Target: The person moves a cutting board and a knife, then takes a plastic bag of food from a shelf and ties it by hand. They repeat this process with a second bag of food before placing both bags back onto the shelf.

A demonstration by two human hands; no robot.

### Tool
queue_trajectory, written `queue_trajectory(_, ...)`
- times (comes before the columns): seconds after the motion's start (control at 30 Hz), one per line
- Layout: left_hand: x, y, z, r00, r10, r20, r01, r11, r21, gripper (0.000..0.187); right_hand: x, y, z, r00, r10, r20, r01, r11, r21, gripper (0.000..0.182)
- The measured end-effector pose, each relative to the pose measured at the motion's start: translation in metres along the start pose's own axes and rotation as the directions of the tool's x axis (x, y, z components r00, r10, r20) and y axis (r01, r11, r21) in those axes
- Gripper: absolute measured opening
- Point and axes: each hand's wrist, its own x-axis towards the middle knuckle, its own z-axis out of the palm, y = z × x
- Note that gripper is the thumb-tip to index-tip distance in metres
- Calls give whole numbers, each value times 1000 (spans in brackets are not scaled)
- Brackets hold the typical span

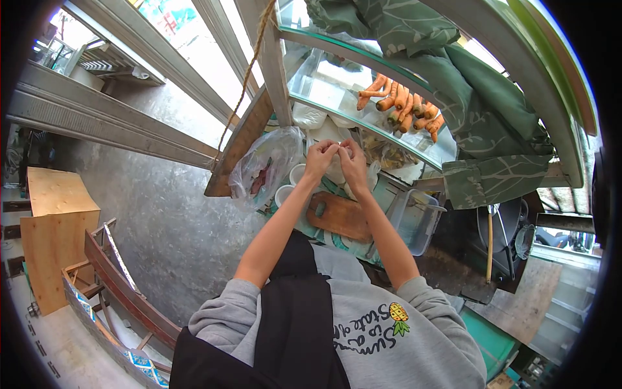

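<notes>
My left hand (321, 160) and my right hand (353, 163) meet fingertip to fingertip above the far side of the worktop. Both are closed in a pinch around something small and pale, too small to name. Below them lies a wooden cutting board (341, 216) with a handle hole. To the left of my left hand sits a clear plastic bag (275, 159) with dark reddish pieces inside. Two white cups (283, 194) stand between that bag and the board. Right of my right hand is a bag of brownish produce (389, 150).
Several carrots (405, 107) lie on a glass shelf beyond my hands. A clear plastic container (418, 223) stands right of the board. Farther right is a dark wok (502, 230). A green patterned cloth (495, 178) hangs from the cabinet; a rope (245, 87) hangs at left.
</notes>
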Motion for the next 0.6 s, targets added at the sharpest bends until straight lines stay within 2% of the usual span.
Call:
queue_trajectory(0.03, 0, -3, 0, 1000, 5, 1, -5, 1000, -8, 15, -1, 1, 2, 999, 21, -35, -20, 999, 39, 22)
queue_trajectory(0.27, -4, -6, 4, 999, 49, 15, -47, 990, -131, 14, -1, 8, 4, 999, 20, -27, -17, 997, 76, 20)
queue_trajectory(0.37, -6, -6, 6, 998, 31, 50, -26, 993, -112, 13, -1, 14, 2, 1000, -2, -5, 3, 995, 97, 22)
queue_trajectory(0.47, -3, -11, -1, 996, 67, 66, -54, 982, -183, 13, -3, 16, -1, 997, -81, -14, 82, 991, 109, 21)
queue_trajectory(0.53, -1, -2, -16, 984, -28, 178, 34, 999, -32, 16, -2, 13, -14, 982, 4, 190, -42, 980, 193, 21)
queue_trajectory(0.57, 1, 2, -20, 984, -29, 176, 35, 999, -32, 16, 0, 14, -18, 981, 5, 192, -43, 980, 194, 21)
queue_trajectory(0.6, -3, 21, -19, 978, -65, 199, 46, 994, 101, 19, 1, 16, -22, 970, -32, 241, -22, 975, 219, 22)
